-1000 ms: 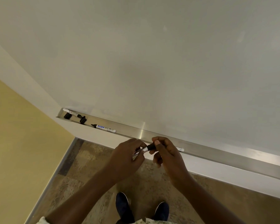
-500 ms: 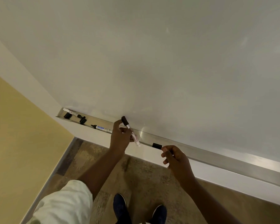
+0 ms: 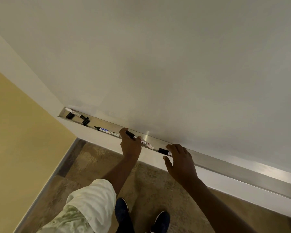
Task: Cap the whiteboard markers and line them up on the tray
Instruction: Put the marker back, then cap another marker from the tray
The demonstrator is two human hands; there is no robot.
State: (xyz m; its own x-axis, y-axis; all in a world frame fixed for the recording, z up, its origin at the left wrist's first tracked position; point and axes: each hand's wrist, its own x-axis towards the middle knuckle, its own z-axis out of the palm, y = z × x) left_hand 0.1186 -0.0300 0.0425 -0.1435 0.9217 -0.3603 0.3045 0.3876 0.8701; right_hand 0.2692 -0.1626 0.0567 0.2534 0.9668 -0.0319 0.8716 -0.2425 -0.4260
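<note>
A long metal tray runs under the whiteboard. My left hand grips a capped marker with a red-and-white label and holds it flat in the tray. My right hand rests with spread fingers on another black-capped marker just to the right. Further left lies an uncapped marker with a blue label. At the tray's far left end are a white marker and two loose black caps.
The whiteboard fills the upper view. A yellow wall stands at the left, with a mottled brown floor and my two dark shoes below. The tray's right stretch holds nothing visible.
My left hand lowered the capped marker from upright to flat in the tray. My right hand rose to the tray and now covers the black-capped marker there.
</note>
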